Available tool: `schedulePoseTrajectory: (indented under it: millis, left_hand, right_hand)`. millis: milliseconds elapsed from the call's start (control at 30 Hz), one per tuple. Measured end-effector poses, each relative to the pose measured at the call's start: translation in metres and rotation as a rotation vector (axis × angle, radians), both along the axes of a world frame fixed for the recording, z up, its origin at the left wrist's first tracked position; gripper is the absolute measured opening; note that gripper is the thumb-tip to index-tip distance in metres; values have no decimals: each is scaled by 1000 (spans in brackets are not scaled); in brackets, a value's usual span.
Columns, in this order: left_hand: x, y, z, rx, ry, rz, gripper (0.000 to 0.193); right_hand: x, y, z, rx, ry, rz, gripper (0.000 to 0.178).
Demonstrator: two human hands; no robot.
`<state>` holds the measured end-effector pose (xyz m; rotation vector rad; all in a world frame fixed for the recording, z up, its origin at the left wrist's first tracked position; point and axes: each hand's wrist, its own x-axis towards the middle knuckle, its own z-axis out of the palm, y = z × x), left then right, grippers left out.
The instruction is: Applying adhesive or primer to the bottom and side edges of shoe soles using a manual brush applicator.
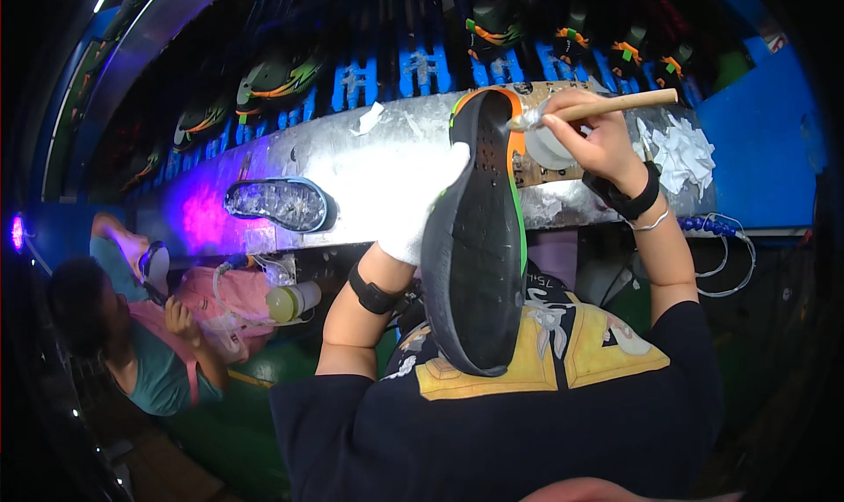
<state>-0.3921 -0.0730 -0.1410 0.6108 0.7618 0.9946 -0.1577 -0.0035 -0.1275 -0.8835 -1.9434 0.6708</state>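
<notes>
My left hand [411,225], in a white glove, grips a long black shoe sole [477,265] by its left side. The sole slants from the bench toward my chest; its far end has small holes and an orange and green rim. My bare right hand [591,134] pinches a wooden-handled brush [620,105] whose whitish, wrapped-looking tip meets the orange rim at the sole's far right. Just below that tip, partly behind my fingers, is a round white container [550,150]. The left hand's fingers are mostly hidden behind the sole.
A sole-shaped pad [280,205] with whitish residue lies on the metal bench [352,163]. Crumpled white paper [684,156] is at the right. Behind the bench, blue racks [425,69] carry several dark shoes [495,34]. A co-worker [145,326] sits at the left, holding a shoe part.
</notes>
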Motion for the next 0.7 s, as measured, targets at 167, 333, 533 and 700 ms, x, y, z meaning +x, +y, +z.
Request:
schedulePoseTrajectory:
  millis: [167,333,533,700]
  left_hand:
    - [11,7,21,9,86,3,23]
    - [16,2,30,246,209,-36,24]
    - [22,1,47,330,289,-48,31]
    - [28,19,41,194,172,-115,47]
  right_hand:
    - [8,-12,14,-289,96,72,6]
    - [9,-7,24,-216,250,-95,7]
    - [-2,-19,20,53,53,-160,6]
    - [-4,-28,19,59,-16,-2,5]
